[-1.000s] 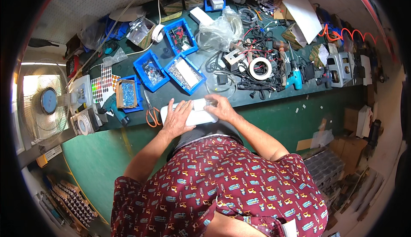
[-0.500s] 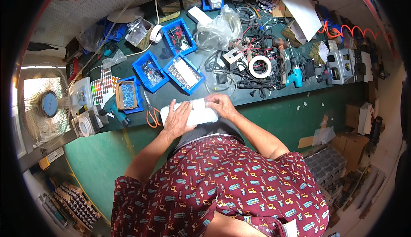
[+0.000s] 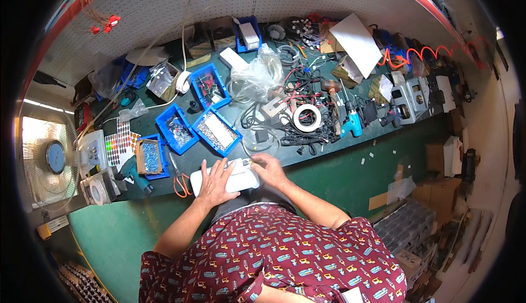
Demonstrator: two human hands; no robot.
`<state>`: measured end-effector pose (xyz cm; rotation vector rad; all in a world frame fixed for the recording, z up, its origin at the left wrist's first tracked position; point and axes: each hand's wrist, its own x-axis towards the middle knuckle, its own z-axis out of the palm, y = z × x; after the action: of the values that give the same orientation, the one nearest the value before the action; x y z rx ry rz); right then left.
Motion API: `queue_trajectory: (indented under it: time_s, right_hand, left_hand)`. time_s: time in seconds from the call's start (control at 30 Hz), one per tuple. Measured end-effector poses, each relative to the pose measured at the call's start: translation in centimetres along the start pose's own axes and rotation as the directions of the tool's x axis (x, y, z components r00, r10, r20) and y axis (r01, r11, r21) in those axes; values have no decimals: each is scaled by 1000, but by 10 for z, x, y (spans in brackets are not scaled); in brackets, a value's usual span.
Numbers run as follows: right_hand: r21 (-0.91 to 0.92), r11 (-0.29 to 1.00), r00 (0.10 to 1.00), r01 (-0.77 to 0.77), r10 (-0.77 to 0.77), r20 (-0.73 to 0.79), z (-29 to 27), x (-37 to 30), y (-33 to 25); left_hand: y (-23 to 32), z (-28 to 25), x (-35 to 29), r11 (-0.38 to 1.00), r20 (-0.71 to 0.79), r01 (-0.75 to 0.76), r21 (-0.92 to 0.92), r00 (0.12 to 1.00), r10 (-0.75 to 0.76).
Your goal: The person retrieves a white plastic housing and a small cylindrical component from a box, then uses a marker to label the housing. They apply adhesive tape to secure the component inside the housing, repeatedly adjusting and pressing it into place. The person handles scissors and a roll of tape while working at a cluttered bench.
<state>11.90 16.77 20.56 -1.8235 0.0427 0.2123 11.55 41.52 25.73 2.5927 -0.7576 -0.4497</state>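
Observation:
A white oblong plastic case (image 3: 242,182) lies at the front edge of the bench. Across its left part my left hand (image 3: 215,183) rests with the fingers spread and the thumb along the near side. A narrower white piece (image 3: 239,167) sits along the far side of the case. My right hand (image 3: 268,170) is at the right end of this piece, thumb and fingers pinched together. A small dark and yellowish bit shows by these fingertips; its kind is too small to tell. Orange-handled scissors (image 3: 181,185) lie just left of the case.
Blue bins hold screws (image 3: 218,132) and small parts (image 3: 178,129). Tangled black cables (image 3: 320,134) and a roll of white tape (image 3: 307,118) lie right of centre. A teal drill (image 3: 350,121) stands further right. A fan (image 3: 55,157) is at the left.
The view has tilted up, so the bench sits lower and further left in the picture. Both hands stay at the white case; a small bit now shows at my right fingertips.

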Motion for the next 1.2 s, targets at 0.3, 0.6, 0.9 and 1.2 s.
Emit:
queue_trajectory:
  time_s: [0.3, 0.6, 0.9, 1.2]
  right_hand:
    - [-111, 991, 997, -72, 71, -10, -25, 16, -7]
    - [-91, 995, 999, -36, 37, 13, -10, 19, 9]
    - [34, 995, 976, -92, 97, -195, -21, 5, -4]
    - [-144, 987, 910, -76, 10, -415, -67, 2, 17]
  left_hand:
    - [-2, 0, -1, 1000, -18, 11, -5, 1000, -11]
    - [-3, -7, 3, 997, -27, 40, -59, 999, -41]
    - [-10, -12, -17, 986, -313, -23, -165, 949, -30]
    - [-24, -9, -43, 956, -511, 5, -293, 844, -161]
